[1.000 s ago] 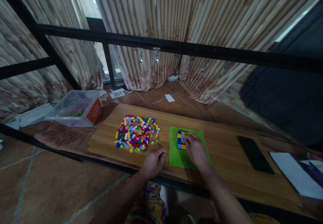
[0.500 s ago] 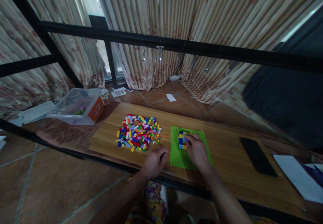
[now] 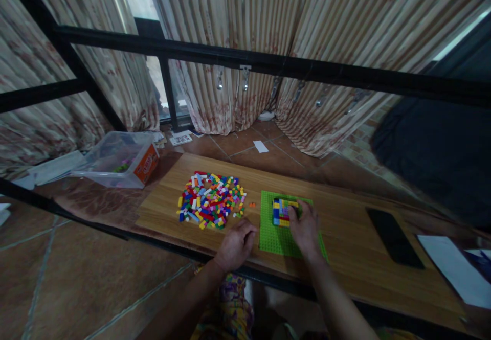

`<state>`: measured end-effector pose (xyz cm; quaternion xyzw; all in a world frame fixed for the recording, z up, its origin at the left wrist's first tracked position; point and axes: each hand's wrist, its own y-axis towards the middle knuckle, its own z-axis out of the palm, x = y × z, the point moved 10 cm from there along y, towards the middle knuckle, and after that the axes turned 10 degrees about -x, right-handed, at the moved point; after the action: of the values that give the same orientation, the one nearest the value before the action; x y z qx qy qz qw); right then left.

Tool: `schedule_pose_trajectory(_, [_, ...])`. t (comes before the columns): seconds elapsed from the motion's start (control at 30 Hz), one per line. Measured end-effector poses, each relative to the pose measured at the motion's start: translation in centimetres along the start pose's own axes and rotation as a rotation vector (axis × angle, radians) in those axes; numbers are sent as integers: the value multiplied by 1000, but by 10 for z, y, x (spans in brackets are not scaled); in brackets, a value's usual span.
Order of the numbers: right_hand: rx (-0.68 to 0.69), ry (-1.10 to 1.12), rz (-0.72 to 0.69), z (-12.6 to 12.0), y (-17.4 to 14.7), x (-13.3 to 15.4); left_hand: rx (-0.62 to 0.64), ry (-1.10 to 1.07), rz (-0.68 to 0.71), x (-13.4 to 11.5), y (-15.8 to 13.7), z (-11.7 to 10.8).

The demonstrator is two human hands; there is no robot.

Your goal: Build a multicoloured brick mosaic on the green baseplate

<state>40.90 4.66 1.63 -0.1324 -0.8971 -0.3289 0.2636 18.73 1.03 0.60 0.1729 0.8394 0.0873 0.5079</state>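
My left hand [image 3: 237,244] rests at the table's front edge, between the brick pile and the green baseplate [image 3: 276,242]. Its fingers are curled in, and whatever they may hold is hidden. Over the right part of the plate is my right hand [image 3: 306,230], thumb and fingers spread at the right end of a small brick build [image 3: 281,212]. The build is a low block of blue, yellow, red, light blue and purple toy bricks on the plate's upper middle; the hand covers part of its right side. A few orange bricks [image 3: 252,204] lie just left of the plate.
A large pile of mixed toy bricks [image 3: 210,199] spreads over the left of the wooden table [image 3: 161,212]. A clear plastic bin [image 3: 118,174] stands beyond its left end. A black phone-like slab [image 3: 395,238] and white paper [image 3: 452,268] lie at the right. A black rail [image 3: 245,58] crosses behind.
My right hand has shifted right across the build and its fingers have spread, uncovering more of the bricks. My left hand has stayed in place.
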Motion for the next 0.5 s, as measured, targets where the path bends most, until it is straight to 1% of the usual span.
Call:
schedule_pose_trajectory(0.17, [-5, -26, 78, 8, -6, -8, -2, 3, 0, 0, 0, -1])
schedule_pose_trajectory(0.5, [-49, 35, 112, 11, -14, -8, 8, 18, -3, 2, 0, 2])
